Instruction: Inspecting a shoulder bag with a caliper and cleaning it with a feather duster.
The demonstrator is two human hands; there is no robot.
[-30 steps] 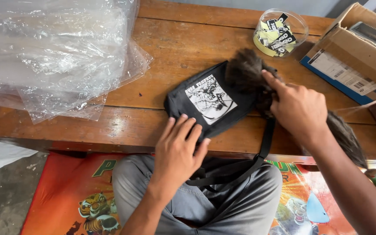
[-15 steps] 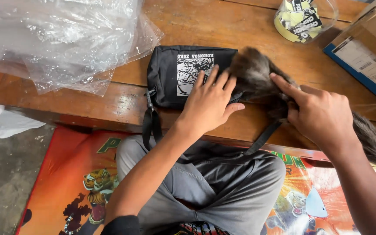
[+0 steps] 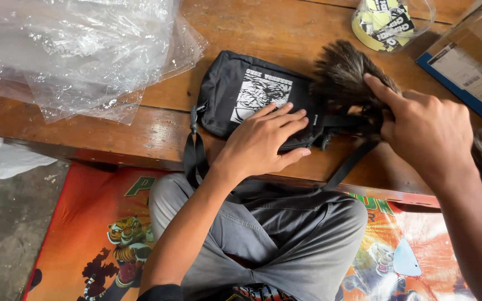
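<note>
Low brown wooden plank table, varnish worn, daylight glare on top. Below its near edge: bright orange cartoon-print floor mat. Bare grey concrete floor left of the mat, stained and rough.

Soft even daylight, glare on plastic wrap, sharp focus throughout

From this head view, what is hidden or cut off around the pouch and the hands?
- Black pouch: lower right covered by the left hand.
- Strap: drops below the table edge.
- Feather duster: handle hidden under the right hand.
- Cardboard box: cut by the frame edge.
</note>
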